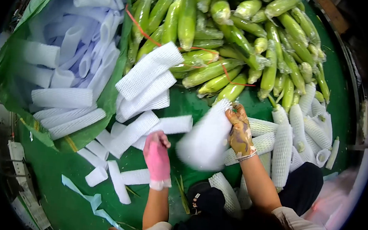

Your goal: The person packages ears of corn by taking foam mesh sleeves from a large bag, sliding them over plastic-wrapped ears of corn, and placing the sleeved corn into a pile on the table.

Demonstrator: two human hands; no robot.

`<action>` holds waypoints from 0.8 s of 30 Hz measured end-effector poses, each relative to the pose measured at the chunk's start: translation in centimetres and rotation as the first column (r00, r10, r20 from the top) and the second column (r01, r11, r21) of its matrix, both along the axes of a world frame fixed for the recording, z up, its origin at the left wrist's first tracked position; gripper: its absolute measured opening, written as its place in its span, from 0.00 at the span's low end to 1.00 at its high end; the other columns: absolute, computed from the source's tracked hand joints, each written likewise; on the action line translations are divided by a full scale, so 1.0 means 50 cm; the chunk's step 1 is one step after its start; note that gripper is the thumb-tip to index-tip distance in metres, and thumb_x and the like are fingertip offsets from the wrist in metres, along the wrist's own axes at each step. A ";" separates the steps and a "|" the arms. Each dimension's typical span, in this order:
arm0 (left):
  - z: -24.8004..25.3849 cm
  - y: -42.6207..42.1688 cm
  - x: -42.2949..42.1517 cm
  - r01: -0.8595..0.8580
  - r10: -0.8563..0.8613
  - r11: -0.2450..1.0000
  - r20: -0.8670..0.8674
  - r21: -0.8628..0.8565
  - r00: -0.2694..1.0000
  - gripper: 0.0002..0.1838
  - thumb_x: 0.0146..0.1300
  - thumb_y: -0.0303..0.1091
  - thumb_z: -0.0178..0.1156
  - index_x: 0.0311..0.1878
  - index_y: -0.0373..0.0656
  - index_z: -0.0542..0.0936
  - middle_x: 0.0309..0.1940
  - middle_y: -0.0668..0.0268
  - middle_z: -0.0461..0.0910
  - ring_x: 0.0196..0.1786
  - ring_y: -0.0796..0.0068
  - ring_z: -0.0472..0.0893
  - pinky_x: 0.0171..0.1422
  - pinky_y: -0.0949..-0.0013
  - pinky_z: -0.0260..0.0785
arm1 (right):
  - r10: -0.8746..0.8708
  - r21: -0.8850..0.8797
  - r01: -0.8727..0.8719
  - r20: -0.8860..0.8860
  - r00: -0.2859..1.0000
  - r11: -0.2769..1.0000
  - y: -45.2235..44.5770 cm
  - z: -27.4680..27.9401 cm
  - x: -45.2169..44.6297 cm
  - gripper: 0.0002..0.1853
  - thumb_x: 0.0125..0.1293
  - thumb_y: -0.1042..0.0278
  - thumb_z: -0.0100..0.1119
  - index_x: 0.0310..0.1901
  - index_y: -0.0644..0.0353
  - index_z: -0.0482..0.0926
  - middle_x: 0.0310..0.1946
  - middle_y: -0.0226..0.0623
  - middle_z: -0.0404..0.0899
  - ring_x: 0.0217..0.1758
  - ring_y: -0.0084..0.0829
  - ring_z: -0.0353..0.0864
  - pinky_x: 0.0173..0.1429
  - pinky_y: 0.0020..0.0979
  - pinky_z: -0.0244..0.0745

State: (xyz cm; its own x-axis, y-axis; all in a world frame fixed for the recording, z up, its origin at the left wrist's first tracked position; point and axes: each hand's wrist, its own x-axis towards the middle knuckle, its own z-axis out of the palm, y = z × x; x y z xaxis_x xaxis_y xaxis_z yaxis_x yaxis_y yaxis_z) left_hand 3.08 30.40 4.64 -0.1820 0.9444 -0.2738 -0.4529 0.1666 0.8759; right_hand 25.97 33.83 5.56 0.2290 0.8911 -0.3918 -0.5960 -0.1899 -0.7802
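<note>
My right hand (239, 133), in a brown and yellow patterned glove, pinches the top end of a white foam net sleeve (206, 137). The sleeve hangs wide and slightly blurred, its lower end flared. Whether anything is inside it is hidden. My left hand (157, 157), in a pink glove with a white cuff, is held apart from that sleeve with its fingers curled in and nothing visible in them. Loose flat foam sleeves (134, 133) lie just beside and behind it. Beyond my right hand is a pile of green corn ears (232, 90) wrapped in clear film.
A green sack (86, 134) full of foam sleeves stands open at the left. Corn ears in foam sleeves (282, 150) lie at the right near my legs. Red string (144, 32) crosses the pile. A pale blue strip (96, 202) lies on the green floor (63, 166).
</note>
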 end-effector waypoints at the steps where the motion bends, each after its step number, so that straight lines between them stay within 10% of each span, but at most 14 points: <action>1: -0.031 0.023 0.027 0.097 -0.100 0.994 -0.058 -0.051 0.993 0.13 0.68 0.37 0.53 0.48 0.37 0.77 0.38 0.68 0.77 0.40 0.81 0.74 0.46 0.78 0.66 | 0.007 -0.043 -0.008 -0.024 1.000 0.999 0.001 -0.018 0.018 0.14 0.64 0.70 0.59 0.50 0.61 0.72 0.37 0.30 0.78 0.39 0.22 0.77 0.45 0.27 0.75; 5: -0.111 0.096 0.222 0.473 -0.480 0.877 0.162 0.078 0.862 0.25 0.69 0.40 0.54 0.64 0.36 0.69 0.57 0.61 0.74 0.60 0.74 0.71 0.65 0.72 0.61 | -0.003 0.042 -0.003 0.139 0.990 0.999 0.022 -0.152 0.020 0.07 0.64 0.72 0.58 0.42 0.61 0.77 0.36 0.30 0.79 0.36 0.21 0.77 0.42 0.23 0.74; 6: -0.044 0.116 0.256 0.458 -0.456 0.889 -0.125 -0.010 0.881 0.23 0.68 0.40 0.56 0.60 0.34 0.71 0.54 0.61 0.75 0.57 0.75 0.72 0.63 0.73 0.62 | -0.001 0.071 -0.010 0.160 0.987 0.997 0.030 -0.153 0.028 0.06 0.64 0.73 0.57 0.42 0.62 0.77 0.35 0.31 0.79 0.35 0.21 0.76 0.42 0.23 0.74; 7: -0.046 0.126 0.285 0.444 -0.442 0.896 -0.117 -0.007 0.889 0.21 0.67 0.39 0.56 0.57 0.33 0.73 0.52 0.62 0.76 0.53 0.75 0.73 0.60 0.73 0.64 | -0.035 0.247 0.113 -0.298 0.954 0.962 0.042 -0.169 0.052 0.05 0.64 0.74 0.57 0.40 0.63 0.76 0.34 0.31 0.78 0.34 0.21 0.76 0.41 0.23 0.73; 9: -0.071 0.157 0.306 0.431 -0.428 0.903 -0.114 -0.001 0.897 0.19 0.65 0.37 0.57 0.53 0.33 0.75 0.49 0.62 0.77 0.50 0.75 0.74 0.58 0.72 0.65 | 0.078 0.421 0.050 -0.282 0.956 0.905 0.058 -0.187 0.094 0.06 0.61 0.73 0.60 0.38 0.63 0.75 0.32 0.31 0.77 0.33 0.21 0.75 0.39 0.23 0.72; 11: -0.111 0.199 0.308 0.491 -0.470 0.868 -0.199 0.071 0.860 0.13 0.64 0.34 0.54 0.44 0.33 0.77 0.42 0.67 0.78 0.44 0.77 0.76 0.51 0.72 0.68 | -0.081 0.268 -0.016 0.345 0.935 0.963 0.073 -0.209 0.138 0.08 0.60 0.71 0.61 0.37 0.63 0.74 0.32 0.32 0.77 0.33 0.23 0.75 0.39 0.25 0.73; 12: -0.112 0.225 0.317 0.461 -0.462 0.886 0.019 0.054 0.886 0.10 0.60 0.31 0.55 0.40 0.34 0.77 0.40 0.67 0.78 0.42 0.70 0.77 0.50 0.70 0.69 | -0.116 0.200 0.059 0.286 0.951 0.978 0.085 -0.195 0.149 0.10 0.60 0.70 0.61 0.40 0.64 0.74 0.34 0.35 0.78 0.35 0.25 0.76 0.41 0.26 0.74; 13: -0.112 0.245 0.320 0.455 -0.307 0.856 -0.467 0.246 0.830 0.11 0.60 0.31 0.55 0.41 0.35 0.77 0.41 0.65 0.79 0.41 0.66 0.78 0.49 0.69 0.70 | -0.163 0.131 0.136 0.225 0.961 0.982 0.097 -0.182 0.160 0.12 0.60 0.69 0.61 0.43 0.65 0.74 0.36 0.37 0.79 0.37 0.28 0.77 0.44 0.28 0.74; 14: -0.110 0.262 0.320 0.520 0.010 0.755 -0.800 0.400 0.600 0.11 0.59 0.32 0.56 0.42 0.35 0.77 0.42 0.63 0.80 0.41 0.62 0.79 0.48 0.67 0.71 | -0.163 0.039 0.190 -0.359 0.919 0.981 0.103 -0.152 0.167 0.16 0.61 0.68 0.60 0.48 0.66 0.74 0.40 0.40 0.80 0.41 0.32 0.79 0.48 0.29 0.75; 16: -0.239 0.300 0.373 0.406 0.049 0.805 -0.732 0.432 0.680 0.10 0.57 0.32 0.56 0.39 0.36 0.75 0.37 0.60 0.78 0.39 0.61 0.78 0.45 0.66 0.71 | -0.208 -0.061 0.199 -0.281 0.937 0.978 0.105 -0.177 0.161 0.17 0.63 0.67 0.57 0.51 0.65 0.73 0.46 0.42 0.78 0.47 0.34 0.78 0.51 0.29 0.73; 18: -0.254 0.266 0.382 0.490 0.371 0.781 -0.919 0.387 0.135 0.12 0.59 0.38 0.57 0.36 0.40 0.71 0.36 0.53 0.77 0.38 0.51 0.79 0.39 0.58 0.72 | -0.265 -0.245 0.233 -0.107 0.958 0.941 0.114 -0.245 0.159 0.20 0.66 0.66 0.49 0.57 0.63 0.72 0.57 0.46 0.75 0.58 0.37 0.77 0.58 0.31 0.70; 21: -0.156 0.213 0.378 0.231 0.015 0.968 -0.948 0.093 0.316 0.15 0.62 0.45 0.56 0.35 0.42 0.72 0.29 0.51 0.78 0.30 0.47 0.79 0.31 0.52 0.71 | -0.305 -0.265 0.303 0.035 0.952 0.915 0.101 -0.262 0.128 0.14 0.66 0.67 0.52 0.50 0.64 0.71 0.46 0.42 0.76 0.48 0.32 0.77 0.50 0.30 0.72; 23: -0.222 0.198 0.362 0.410 -0.092 0.912 -0.968 0.012 0.234 0.16 0.62 0.45 0.57 0.34 0.39 0.71 0.27 0.49 0.78 0.30 0.46 0.79 0.32 0.52 0.71 | -0.314 -0.172 0.312 0.016 0.949 0.934 0.082 -0.232 0.110 0.10 0.66 0.67 0.55 0.44 0.64 0.70 0.39 0.39 0.76 0.42 0.29 0.77 0.45 0.29 0.73; 24: -0.183 0.180 0.356 0.418 -0.243 0.908 -0.862 -0.040 0.444 0.17 0.62 0.44 0.57 0.32 0.37 0.71 0.24 0.48 0.77 0.28 0.50 0.79 0.32 0.55 0.70 | -0.308 -0.099 0.304 -0.025 0.951 0.947 0.069 -0.196 0.101 0.09 0.66 0.68 0.56 0.42 0.64 0.70 0.35 0.37 0.76 0.39 0.28 0.77 0.43 0.29 0.73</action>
